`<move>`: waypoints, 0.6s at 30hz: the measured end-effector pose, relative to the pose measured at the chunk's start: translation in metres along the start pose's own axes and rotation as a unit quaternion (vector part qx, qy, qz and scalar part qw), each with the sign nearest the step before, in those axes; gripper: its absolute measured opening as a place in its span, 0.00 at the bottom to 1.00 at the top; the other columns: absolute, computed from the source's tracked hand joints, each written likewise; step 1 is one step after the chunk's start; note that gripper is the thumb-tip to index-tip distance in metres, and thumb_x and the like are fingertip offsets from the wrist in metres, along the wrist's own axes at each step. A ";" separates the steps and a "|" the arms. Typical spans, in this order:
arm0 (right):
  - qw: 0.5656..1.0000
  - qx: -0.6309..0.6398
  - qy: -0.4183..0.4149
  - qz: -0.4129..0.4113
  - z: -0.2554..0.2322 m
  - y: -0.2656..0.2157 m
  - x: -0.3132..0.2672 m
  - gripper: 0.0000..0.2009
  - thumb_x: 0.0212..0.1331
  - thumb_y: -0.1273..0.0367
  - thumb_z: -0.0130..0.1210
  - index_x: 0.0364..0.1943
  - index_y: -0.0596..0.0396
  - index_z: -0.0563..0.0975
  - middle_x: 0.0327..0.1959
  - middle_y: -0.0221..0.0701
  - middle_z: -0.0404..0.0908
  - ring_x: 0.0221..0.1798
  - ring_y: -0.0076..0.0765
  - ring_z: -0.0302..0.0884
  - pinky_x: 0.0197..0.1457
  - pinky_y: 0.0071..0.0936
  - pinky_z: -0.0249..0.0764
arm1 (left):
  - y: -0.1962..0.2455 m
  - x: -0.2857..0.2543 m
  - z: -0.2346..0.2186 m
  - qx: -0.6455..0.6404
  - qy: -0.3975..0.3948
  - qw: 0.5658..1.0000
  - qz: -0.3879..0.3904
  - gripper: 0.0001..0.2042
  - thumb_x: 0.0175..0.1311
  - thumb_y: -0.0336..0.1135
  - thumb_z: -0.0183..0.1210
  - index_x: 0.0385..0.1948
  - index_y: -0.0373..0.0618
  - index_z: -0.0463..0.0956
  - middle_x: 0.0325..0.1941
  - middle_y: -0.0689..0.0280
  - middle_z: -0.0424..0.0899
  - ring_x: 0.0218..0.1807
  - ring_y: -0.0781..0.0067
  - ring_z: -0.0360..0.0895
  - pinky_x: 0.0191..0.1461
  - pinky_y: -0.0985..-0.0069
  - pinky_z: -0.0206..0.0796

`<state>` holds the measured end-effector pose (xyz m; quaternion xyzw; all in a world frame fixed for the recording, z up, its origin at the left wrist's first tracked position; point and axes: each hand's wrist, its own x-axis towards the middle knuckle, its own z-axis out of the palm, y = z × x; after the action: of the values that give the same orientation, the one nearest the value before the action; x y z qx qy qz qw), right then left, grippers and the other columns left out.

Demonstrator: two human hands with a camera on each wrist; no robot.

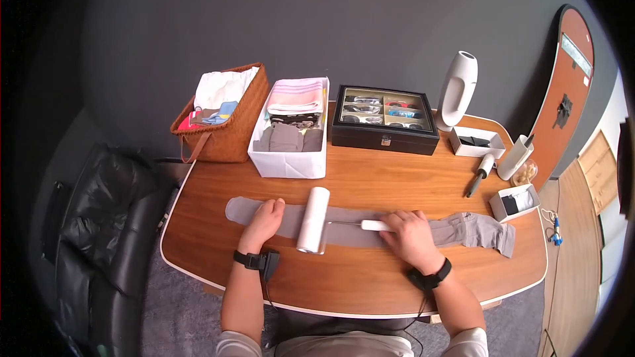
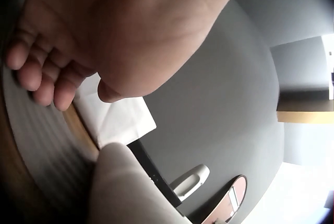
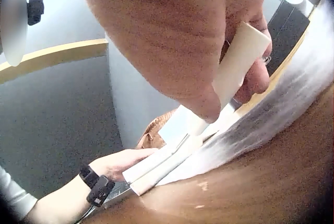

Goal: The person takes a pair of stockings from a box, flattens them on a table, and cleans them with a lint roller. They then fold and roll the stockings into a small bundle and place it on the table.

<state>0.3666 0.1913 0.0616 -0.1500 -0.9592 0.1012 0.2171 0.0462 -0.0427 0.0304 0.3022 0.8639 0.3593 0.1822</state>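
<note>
A long grey piece of folded clothing [image 1: 350, 227] lies across the wooden table, smooth on the left and wrinkled at its right end. My right hand [image 1: 409, 237] grips the white handle [image 3: 240, 59] of a lint roller, thumb on one side and fingers on the other. Its wide white roll [image 1: 313, 219] rests across the cloth, left of that hand. My left hand [image 1: 266, 220] rests on the cloth near its left end, just left of the roll. In the left wrist view its fingertips [image 2: 63, 96] touch the grey fabric, and the roll [image 2: 122, 182] stands close by.
Behind the cloth stand a brown woven basket [image 1: 225, 142] of clothes, a white fabric bin [image 1: 288, 165] of folded textiles and a black glasses case [image 1: 383, 139]. At right are a second lint roller [image 1: 481, 175], small white boxes [image 1: 514, 203] and a tall white bladeless appliance [image 1: 458, 89].
</note>
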 end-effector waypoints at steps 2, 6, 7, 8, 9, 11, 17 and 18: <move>1.000 -0.006 -0.009 0.015 -0.010 0.016 -0.012 0.14 0.59 0.68 0.71 0.50 0.46 0.88 0.42 0.32 0.88 0.49 0.48 0.86 0.54 0.44 0.75 | 0.004 -0.004 0.001 0.034 0.020 0.999 -0.014 0.27 0.85 0.51 0.45 0.49 0.31 0.82 0.56 0.33 0.85 0.62 0.25 0.79 0.66 0.45 0.72; 0.999 0.005 0.008 0.048 -0.023 0.039 -0.024 0.14 0.57 0.70 0.71 0.49 0.49 0.88 0.43 0.34 0.88 0.49 0.50 0.86 0.54 0.48 0.78 | 0.015 -0.004 0.011 0.110 0.068 0.991 -0.035 0.26 0.85 0.50 0.45 0.48 0.32 0.83 0.58 0.37 0.86 0.63 0.26 0.79 0.67 0.43 0.72; 0.999 0.014 0.011 0.043 -0.023 0.042 -0.025 0.15 0.57 0.70 0.71 0.49 0.49 0.88 0.43 0.35 0.88 0.49 0.51 0.86 0.54 0.48 0.78 | 0.022 -0.006 0.012 0.129 0.073 0.988 -0.039 0.26 0.84 0.50 0.45 0.47 0.33 0.83 0.58 0.38 0.86 0.63 0.26 0.79 0.67 0.42 0.71; 0.999 0.023 0.014 0.041 -0.022 0.042 -0.026 0.15 0.57 0.71 0.71 0.50 0.49 0.88 0.43 0.35 0.88 0.50 0.51 0.86 0.55 0.48 0.79 | 0.028 -0.008 0.013 0.129 0.082 0.988 -0.028 0.26 0.84 0.50 0.45 0.46 0.33 0.83 0.55 0.38 0.87 0.60 0.27 0.81 0.65 0.43 0.72; 0.999 0.032 0.016 0.040 -0.021 0.042 -0.028 0.15 0.57 0.71 0.71 0.50 0.50 0.88 0.44 0.35 0.88 0.50 0.52 0.86 0.55 0.48 0.79 | 0.034 -0.010 0.014 0.130 0.090 0.987 -0.016 0.26 0.84 0.50 0.46 0.44 0.33 0.83 0.52 0.39 0.88 0.57 0.29 0.83 0.63 0.44 0.74; 0.998 0.047 0.018 0.040 -0.015 0.036 -0.025 0.15 0.58 0.70 0.70 0.51 0.48 0.88 0.44 0.35 0.88 0.51 0.51 0.85 0.57 0.48 0.79 | 0.040 -0.007 0.018 0.072 0.050 0.996 -0.006 0.26 0.84 0.50 0.46 0.41 0.33 0.83 0.45 0.41 0.89 0.51 0.34 0.85 0.59 0.48 0.75; 0.993 0.112 0.007 0.021 -0.003 0.035 -0.023 0.16 0.59 0.72 0.68 0.52 0.51 0.88 0.46 0.39 0.88 0.53 0.55 0.84 0.60 0.50 0.79 | 0.036 0.003 0.038 -0.021 -0.037 0.999 0.003 0.26 0.83 0.50 0.48 0.34 0.33 0.81 0.31 0.47 0.85 0.39 0.50 0.84 0.51 0.56 0.75; 0.993 0.117 0.004 0.031 -0.005 0.039 -0.025 0.16 0.58 0.73 0.67 0.51 0.51 0.88 0.46 0.39 0.89 0.53 0.55 0.84 0.60 0.50 0.79 | 0.033 0.003 0.035 -0.013 -0.034 0.999 -0.008 0.26 0.83 0.50 0.48 0.35 0.33 0.81 0.33 0.46 0.86 0.40 0.46 0.85 0.51 0.55 0.75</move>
<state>0.4000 0.2202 0.0465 -0.1532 -0.9349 0.2190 0.2334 0.0753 -0.0040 0.0310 0.3048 0.8550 0.3586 0.2180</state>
